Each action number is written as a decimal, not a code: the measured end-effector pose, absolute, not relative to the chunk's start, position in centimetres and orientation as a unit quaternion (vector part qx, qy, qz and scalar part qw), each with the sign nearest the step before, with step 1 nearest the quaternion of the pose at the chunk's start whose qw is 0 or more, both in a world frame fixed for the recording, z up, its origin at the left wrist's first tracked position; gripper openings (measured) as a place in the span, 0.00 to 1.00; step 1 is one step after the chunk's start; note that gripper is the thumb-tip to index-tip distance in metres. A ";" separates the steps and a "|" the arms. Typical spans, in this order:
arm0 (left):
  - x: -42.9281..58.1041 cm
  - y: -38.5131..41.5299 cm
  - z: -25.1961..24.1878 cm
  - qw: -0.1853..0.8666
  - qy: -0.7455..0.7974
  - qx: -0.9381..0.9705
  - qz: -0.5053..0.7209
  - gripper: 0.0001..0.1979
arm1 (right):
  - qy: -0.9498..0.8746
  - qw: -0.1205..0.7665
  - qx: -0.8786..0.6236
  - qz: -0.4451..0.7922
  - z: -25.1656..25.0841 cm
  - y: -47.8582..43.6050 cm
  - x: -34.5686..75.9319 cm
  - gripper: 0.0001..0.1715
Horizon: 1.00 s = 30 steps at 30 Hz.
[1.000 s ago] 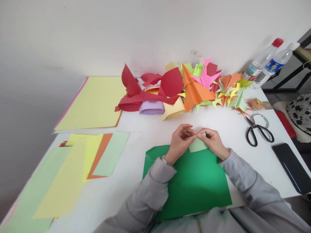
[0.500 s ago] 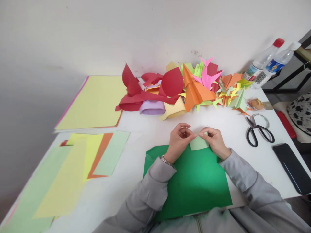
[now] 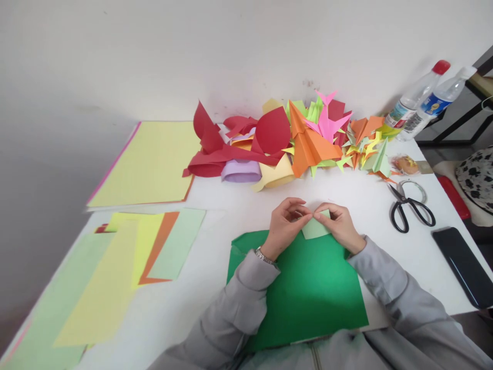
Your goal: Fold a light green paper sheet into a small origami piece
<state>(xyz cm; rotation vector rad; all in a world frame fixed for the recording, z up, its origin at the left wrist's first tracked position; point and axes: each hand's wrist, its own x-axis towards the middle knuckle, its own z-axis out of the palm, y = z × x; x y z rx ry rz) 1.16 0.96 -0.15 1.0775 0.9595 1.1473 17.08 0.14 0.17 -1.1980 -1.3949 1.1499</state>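
Small paper (image 3: 317, 230) sat at far edge of green sheet (image 3: 308, 288). Grip: left hand (image 3: 287, 226) and right hand (image 3: 339, 225) both pinched paper's far side, fingertips nearly meeting. Main risk seemed tear or skew from uneven pull, or slip from loosened pinch.

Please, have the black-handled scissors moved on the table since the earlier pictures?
No. The scissors lie in the same place and direction on the white table, judged against its right edge.
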 end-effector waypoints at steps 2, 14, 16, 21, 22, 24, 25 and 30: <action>1.2 0.9 -0.1 0.597 0.419 0.470 0.497 0.16 | -0.562 0.469 -0.493 0.470 0.2 0.2 17.1 0.16; 1.3 0.9 -0.2 0.587 0.422 0.456 0.519 0.16 | -0.542 0.486 -0.495 0.474 -0.3 0.2 17.3 0.15; 1.3 0.9 -0.2 0.594 0.419 0.451 0.518 0.17 | -0.546 0.487 -0.494 0.470 -0.3 0.2 17.3 0.15; 1.3 0.8 0.0 0.599 0.420 0.444 0.517 0.16 | -0.547 0.484 -0.491 0.474 -0.4 0.2 17.3 0.14; 1.3 0.8 0.0 0.600 0.420 0.443 0.517 0.16 | -0.543 0.486 -0.489 0.480 -0.4 0.2 17.3 0.13; 1.3 0.8 0.1 0.604 0.417 0.439 0.518 0.17 | -0.529 0.490 -0.481 0.498 -0.5 0.1 17.3 0.12; 1.3 0.8 0.1 0.607 0.414 0.437 0.519 0.17 | -0.521 0.493 -0.477 0.507 -0.4 0.1 17.3 0.12; 1.2 0.9 -0.1 0.614 0.401 0.431 0.526 0.18 | -0.493 0.502 -0.470 0.533 -0.3 0.1 17.2 0.11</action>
